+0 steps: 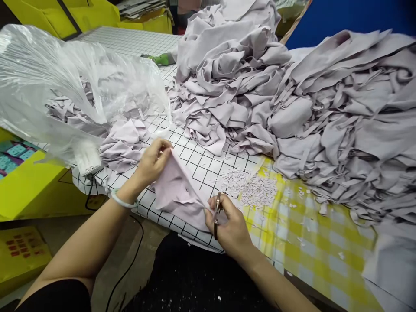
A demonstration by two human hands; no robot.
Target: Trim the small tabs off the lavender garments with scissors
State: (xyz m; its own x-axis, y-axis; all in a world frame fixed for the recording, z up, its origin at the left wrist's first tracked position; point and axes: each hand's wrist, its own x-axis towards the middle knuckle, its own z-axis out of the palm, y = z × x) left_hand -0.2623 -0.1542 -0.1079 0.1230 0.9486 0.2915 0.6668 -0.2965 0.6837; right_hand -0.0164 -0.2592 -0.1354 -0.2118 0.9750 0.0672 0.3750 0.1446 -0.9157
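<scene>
A: Surroundings first. What crowds the work?

B: Beyond the hands, a tall, crumpled heap of greyish-mauve fabric [227,82]. To its right, a second broad mound of the same cloth with narrow straps [344,112]. Together they block the table's far and right sides.

A: Left side?

B: A large, clear, crinkled plastic bag [29,73] with more mauve cloth in and under it; some spills out near the left hand [152,162]. A white box-shaped plastic device [87,157] sits at the table edge, black cord [138,247] hanging down.

A: Table surface?

B: White cover with a black grid [208,169]; to the right, a yellow-and-white checked cloth [325,260]. Small pale scraps [256,188] lie scattered just beyond the right hand [232,227].

A: And the piece in hand?

B: Thin pale-pink fabric panel [177,197], between the hands at the near table edge. Left fingertips pinch its upper corner. Right thumb and fingers grip the lower end, small metal snips with a dark end [216,227] also held there.

A: Direction?

B: Straight folded edge, its long axis, slants from far left to near right; the rest falls toward the person. Snips' length runs away from the body; cannot tell which end cuts.
</scene>
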